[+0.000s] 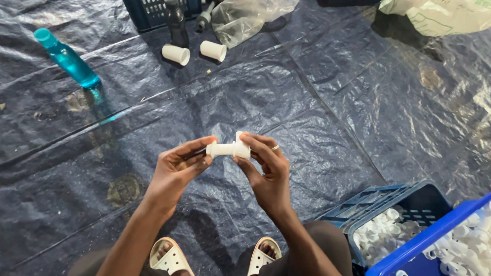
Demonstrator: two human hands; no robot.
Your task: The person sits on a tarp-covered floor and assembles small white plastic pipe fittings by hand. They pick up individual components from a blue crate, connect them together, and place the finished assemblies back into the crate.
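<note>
1. Head view: my left hand (178, 165) and right hand (266, 167) both pinch a white plastic fitting (229, 149) above the tarpaulin (327, 103).
2. It looks light, rigid and smooth; I'd grip its two ends.

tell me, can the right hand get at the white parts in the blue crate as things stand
Probably yes. The blue crate of white parts sits open-topped beside the right hand, nothing between; but that hand is holding a white fitting.

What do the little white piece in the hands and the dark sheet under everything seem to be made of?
White fitting: likely moulded plastic, matte, uniformly white with crisp edges. Ground sheet: probably woven plastic tarpaulin, glossy, creased, with shiny highlights.
</note>
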